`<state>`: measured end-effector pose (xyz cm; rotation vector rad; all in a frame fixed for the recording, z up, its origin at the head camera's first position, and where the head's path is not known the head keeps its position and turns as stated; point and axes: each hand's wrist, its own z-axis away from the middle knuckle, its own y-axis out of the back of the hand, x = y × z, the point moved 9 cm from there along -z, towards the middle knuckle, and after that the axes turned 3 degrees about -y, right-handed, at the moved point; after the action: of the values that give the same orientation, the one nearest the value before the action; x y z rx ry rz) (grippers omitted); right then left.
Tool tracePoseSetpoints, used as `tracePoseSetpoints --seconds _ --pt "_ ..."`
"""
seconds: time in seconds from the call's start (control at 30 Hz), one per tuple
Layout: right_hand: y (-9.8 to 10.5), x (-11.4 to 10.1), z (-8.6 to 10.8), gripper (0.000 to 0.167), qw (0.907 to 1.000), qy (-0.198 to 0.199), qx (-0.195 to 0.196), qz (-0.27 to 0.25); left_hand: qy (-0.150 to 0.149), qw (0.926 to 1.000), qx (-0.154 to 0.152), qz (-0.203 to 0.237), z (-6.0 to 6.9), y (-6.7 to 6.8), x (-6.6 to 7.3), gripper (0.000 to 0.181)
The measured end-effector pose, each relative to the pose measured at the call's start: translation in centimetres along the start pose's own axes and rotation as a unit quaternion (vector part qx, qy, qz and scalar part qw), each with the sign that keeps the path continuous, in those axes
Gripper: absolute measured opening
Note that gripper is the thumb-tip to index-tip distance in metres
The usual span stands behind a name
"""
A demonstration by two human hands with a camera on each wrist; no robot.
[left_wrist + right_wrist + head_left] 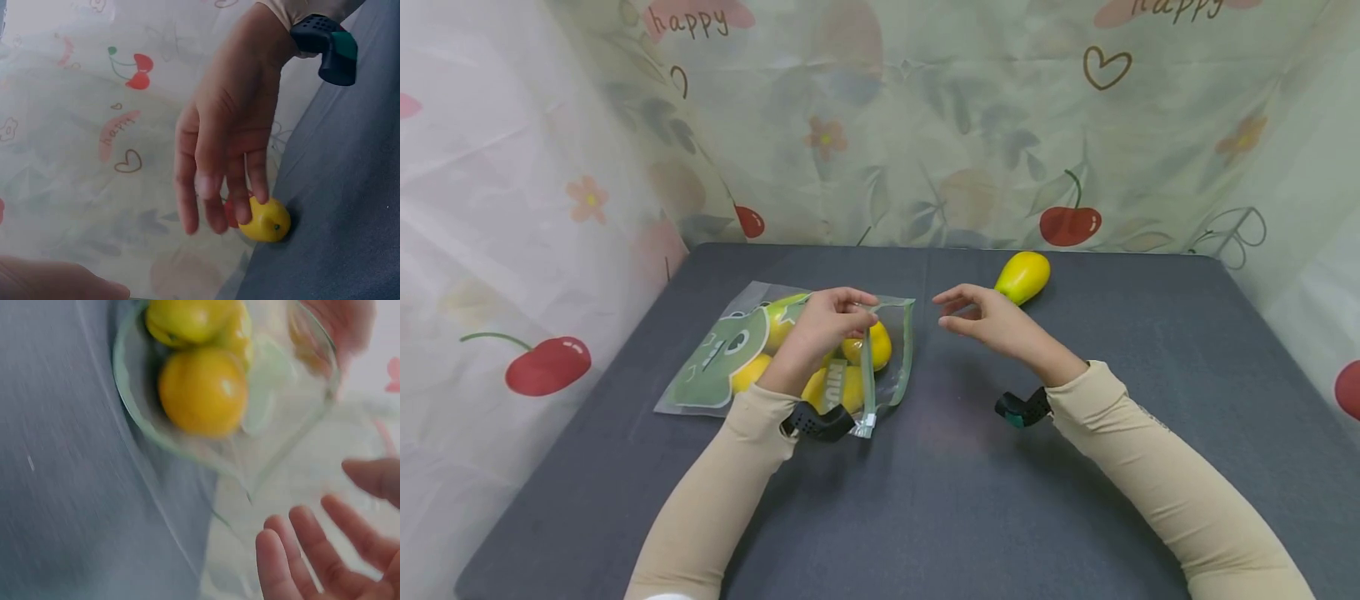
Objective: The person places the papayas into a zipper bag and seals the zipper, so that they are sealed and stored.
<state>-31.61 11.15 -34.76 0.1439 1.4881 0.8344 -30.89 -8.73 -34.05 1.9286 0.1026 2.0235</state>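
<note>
A clear zip bag (891, 387) with a green cartoon face lies on the table, holding several yellow and orange fruits (203, 390). My left hand (831, 321) pinches the upper edge of its mouth, which gapes toward the right. In the right wrist view the left hand (350, 328) is blurred at the bag's rim. My right hand (988, 321) hovers apart from the bag, fingers loosely bent and holding nothing. Just beyond it lies a yellow tapered fruit (1024, 277) on the table; in the left wrist view this fruit (267, 220) shows partly behind the fingertips.
A dark grey cloth covers the table (955, 517). Printed curtains (910, 125) hang along the back and both sides. The bag's zip slider (865, 427) sits at the near end of its mouth.
</note>
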Motion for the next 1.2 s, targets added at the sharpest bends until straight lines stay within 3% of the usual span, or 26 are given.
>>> tracePoseSetpoints --seconds 0.57,0.8,1.2 --pt "7.1 1.1 1.3 0.056 0.9925 0.063 0.104 -0.005 0.001 1.0 -0.002 0.006 0.1 -0.1 -0.1 0.028" --pt "8.3 2.6 1.4 0.06 0.9896 0.046 0.136 -0.016 0.0 1.0 -0.001 0.007 0.1 -0.1 0.0 0.026" --pt "9.4 7.3 -0.1 0.064 0.9828 -0.047 0.178 0.014 0.001 1.0 -0.002 0.003 0.0 0.0 -0.1 0.026"
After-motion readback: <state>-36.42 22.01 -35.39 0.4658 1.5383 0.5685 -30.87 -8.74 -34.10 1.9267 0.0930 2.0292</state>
